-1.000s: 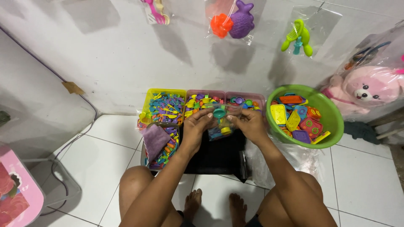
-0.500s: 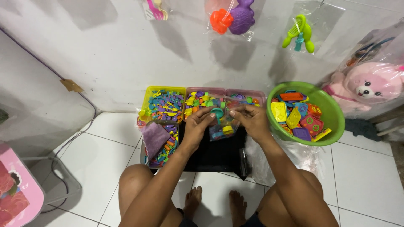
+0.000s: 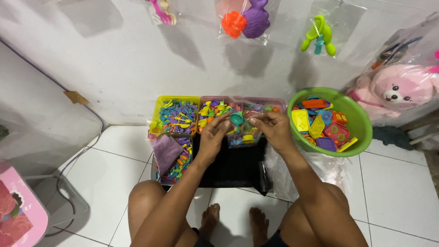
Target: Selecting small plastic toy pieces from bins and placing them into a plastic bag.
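Hands meet above trays of bright toy pieces: left hand (image 3: pixel 214 137) and right hand (image 3: pixel 273 129) both pinch a clear bag (image 3: pixel 241 130) with a teal piece (image 3: pixel 236 119).

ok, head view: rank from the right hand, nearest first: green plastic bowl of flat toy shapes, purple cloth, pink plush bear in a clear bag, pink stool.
1. Green plastic bowl: just beside the right hand, on its outer side.
2. Purple cloth: across, past the left hand, over a tray.
3. Pink plush bear: far right, against the wall.
4. Pink stool: bottom left corner.
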